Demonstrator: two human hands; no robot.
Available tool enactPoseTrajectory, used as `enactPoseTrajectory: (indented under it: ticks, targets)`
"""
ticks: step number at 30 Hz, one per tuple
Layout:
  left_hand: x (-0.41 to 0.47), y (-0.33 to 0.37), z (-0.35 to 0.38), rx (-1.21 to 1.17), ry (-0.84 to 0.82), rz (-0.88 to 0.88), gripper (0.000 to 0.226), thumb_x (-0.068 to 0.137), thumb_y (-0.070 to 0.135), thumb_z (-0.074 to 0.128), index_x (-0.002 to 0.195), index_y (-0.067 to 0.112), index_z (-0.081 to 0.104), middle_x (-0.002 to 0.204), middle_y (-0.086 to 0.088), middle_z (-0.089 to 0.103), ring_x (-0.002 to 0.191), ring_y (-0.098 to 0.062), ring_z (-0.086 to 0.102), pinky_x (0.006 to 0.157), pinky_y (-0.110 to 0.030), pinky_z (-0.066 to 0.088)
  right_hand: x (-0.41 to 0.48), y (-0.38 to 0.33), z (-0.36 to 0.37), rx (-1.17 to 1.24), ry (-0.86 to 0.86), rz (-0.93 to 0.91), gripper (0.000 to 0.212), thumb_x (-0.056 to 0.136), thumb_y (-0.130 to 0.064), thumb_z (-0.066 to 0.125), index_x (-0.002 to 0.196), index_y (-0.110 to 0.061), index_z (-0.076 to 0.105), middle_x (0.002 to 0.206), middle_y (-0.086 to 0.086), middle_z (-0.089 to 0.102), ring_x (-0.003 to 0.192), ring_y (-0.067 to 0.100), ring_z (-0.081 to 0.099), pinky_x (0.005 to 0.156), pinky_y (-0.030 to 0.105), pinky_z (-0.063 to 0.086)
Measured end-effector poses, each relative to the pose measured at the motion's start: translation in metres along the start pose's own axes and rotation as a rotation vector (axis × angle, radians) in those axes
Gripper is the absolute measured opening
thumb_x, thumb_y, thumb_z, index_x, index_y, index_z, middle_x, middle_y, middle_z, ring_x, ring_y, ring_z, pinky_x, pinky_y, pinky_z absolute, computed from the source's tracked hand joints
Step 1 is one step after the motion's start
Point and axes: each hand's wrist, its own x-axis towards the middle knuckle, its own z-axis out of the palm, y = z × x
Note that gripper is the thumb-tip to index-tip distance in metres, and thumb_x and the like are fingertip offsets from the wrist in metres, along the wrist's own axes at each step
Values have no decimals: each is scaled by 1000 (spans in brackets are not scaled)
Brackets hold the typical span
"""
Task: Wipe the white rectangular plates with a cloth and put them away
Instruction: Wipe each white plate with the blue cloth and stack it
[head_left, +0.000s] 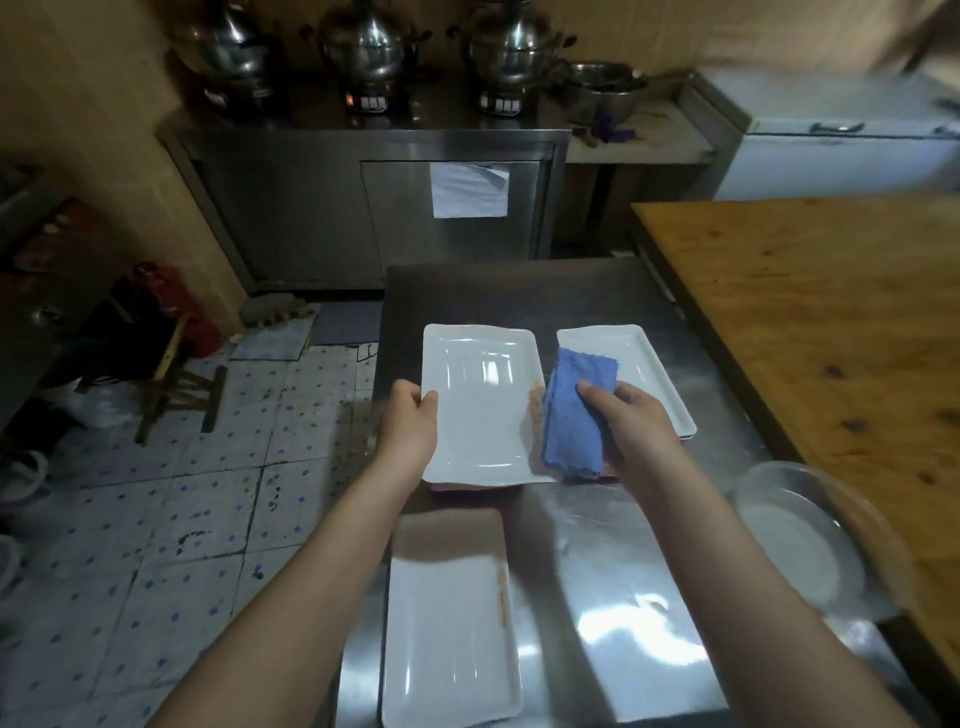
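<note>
As the left hand (408, 423) clamped its thumb over the left rim of a white plate (478, 400), the right hand (631, 428) held a folded blue cloth (571, 415), pinned under its thumb, at that plate's right rim, where an orange smear (535, 402) showed. Whether the plate was lifted or resting on something could not be told; a reddish edge showed beneath its near side. A far plate (644, 364) lay just right of the plate, partly behind the cloth. A near plate (447, 623), streaked orange along its right edge, lay closer to the person than the plate. All were over a steel table (519, 296). A metal bowl (800, 535) sat well to the plate's right and nearer the person.

The plate looked rigid, glazed and glossy. It was probably slick, more so if damp, and likely to chip or break if dropped on steel. Its raised rim offered the surest hold: thumb on top and fingers beneath, along a long edge. The cloth looked soft, limp and light. It would likely mould to the rim's curve, and was best bunched in the palm rather than pinched at the fingertips.
</note>
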Motion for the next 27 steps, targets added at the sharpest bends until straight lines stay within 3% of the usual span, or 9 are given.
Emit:
enactPoseTrajectory:
  ticks: [4, 7, 11, 15, 23, 27]
  targets:
    - [-22, 15, 17, -63, -30, 1, 10, 98, 25, 38, 95, 16, 40, 77, 3, 46, 64, -11, 45, 50, -25, 33, -23, -2, -30, 42, 97, -34, 16, 87, -25, 67, 89, -9, 62, 89, 10, 71, 81, 24, 70, 70, 38, 58]
    - [-37, 29, 34, -95, -95, 12, 13, 98, 27, 37, 96, 15, 40, 80, 0, 48, 68, -14, 48, 53, -26, 37, -41, -5, -62, 118, 187, -47, 15, 87, -21, 67, 87, -8, 62, 75, 6, 71, 65, 17, 70, 51, 27, 54]
    - [-64, 53, 64, -107, -159, 60, 13, 98, 27, 37, 98, 14, 39, 81, 0, 48, 71, -14, 49, 55, -27, 37, -59, -7, -116, 199, 270, -62, 12, 90, -14, 63, 88, -2, 62, 86, 15, 69, 71, 22, 68, 55, 28, 52]
    - [-87, 90, 103, -141, -201, 126, 12, 98, 27, 37, 98, 14, 40, 81, 3, 48, 73, -13, 50, 60, -27, 40, -70, -13, -167, 257, 314, -86, 12, 91, -10, 60, 88, 2, 60, 64, 10, 69, 50, 15, 67, 40, 19, 46]
    - [-135, 148, 179, -164, -188, 364, 8, 98, 29, 37, 96, 21, 36, 78, 6, 53, 70, -12, 52, 53, -28, 38, -78, -28, -248, 260, 372, -101, 13, 89, -9, 63, 78, -1, 59, 58, 4, 68, 48, 13, 66, 40, 20, 48]
    - [-152, 157, 204, -129, -181, 450, 10, 99, 35, 36, 99, 25, 34, 83, 7, 55, 72, -9, 55, 53, -24, 40, -77, -25, -275, 241, 351, -58, 12, 89, -12, 64, 82, -2, 61, 71, 9, 70, 58, 17, 69, 44, 24, 51]
